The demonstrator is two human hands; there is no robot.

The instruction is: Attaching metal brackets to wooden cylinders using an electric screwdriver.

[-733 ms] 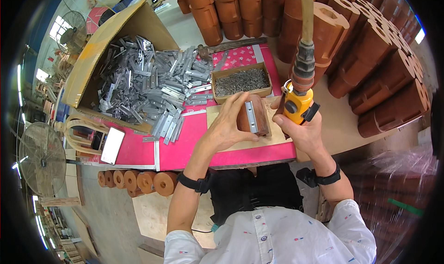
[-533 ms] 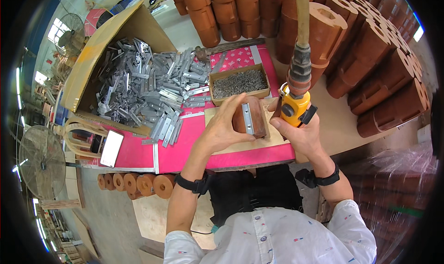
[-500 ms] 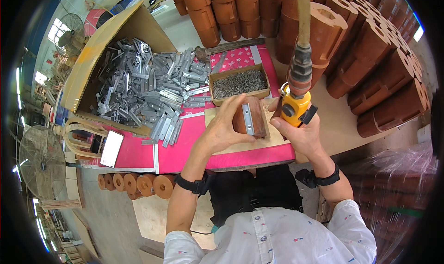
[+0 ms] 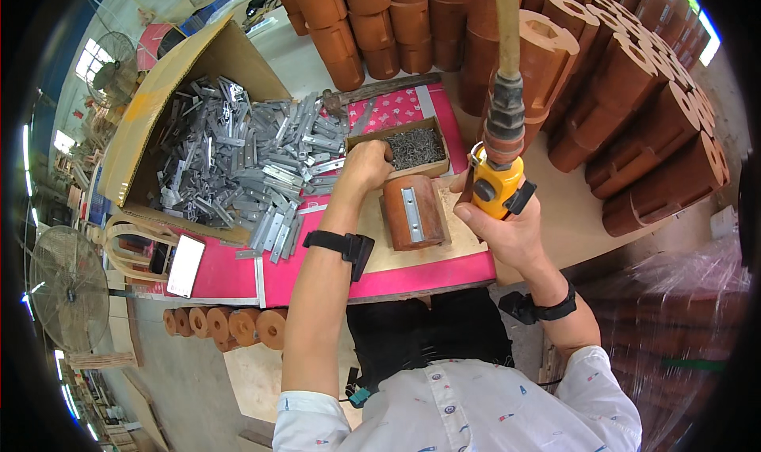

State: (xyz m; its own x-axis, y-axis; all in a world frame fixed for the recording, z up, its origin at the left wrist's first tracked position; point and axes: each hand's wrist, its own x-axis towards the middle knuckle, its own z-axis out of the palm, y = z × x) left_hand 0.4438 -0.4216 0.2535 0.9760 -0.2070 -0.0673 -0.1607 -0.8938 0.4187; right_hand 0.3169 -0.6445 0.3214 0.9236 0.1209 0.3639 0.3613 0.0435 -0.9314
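My left hand (image 4: pixel 367 165) reaches into a small cardboard box of screws (image 4: pixel 418 148), its fingers curled and their tips hidden among the screws. In my right hand (image 4: pixel 507 222) is a yellow power drill (image 4: pixel 498 186), held upright beside the work board, with a black sleeve and a beige hose or cord rising from its top. Between my hands a short reddish-brown wooden cylinder (image 4: pixel 430 206) lies on its side on the pale board (image 4: pixel 372 266). A silver metal strip with holes (image 4: pixel 412 214) rests along its top, and no hand touches it.
A large open carton (image 4: pixel 131 155) at left spills metal strips (image 4: pixel 273 167) over the pink tabletop (image 4: pixel 301 287). A hammer (image 4: pixel 372 94) lies behind the screw box. Tall stacks of brown cylinders (image 4: pixel 626 127) stand behind and right. A phone (image 4: pixel 189 266) lies near the left edge.
My left hand has let go of the wooden cylinder and moved up to the screw box. The cylinder now lies on the board with the strip on top. My right hand keeps the drill.
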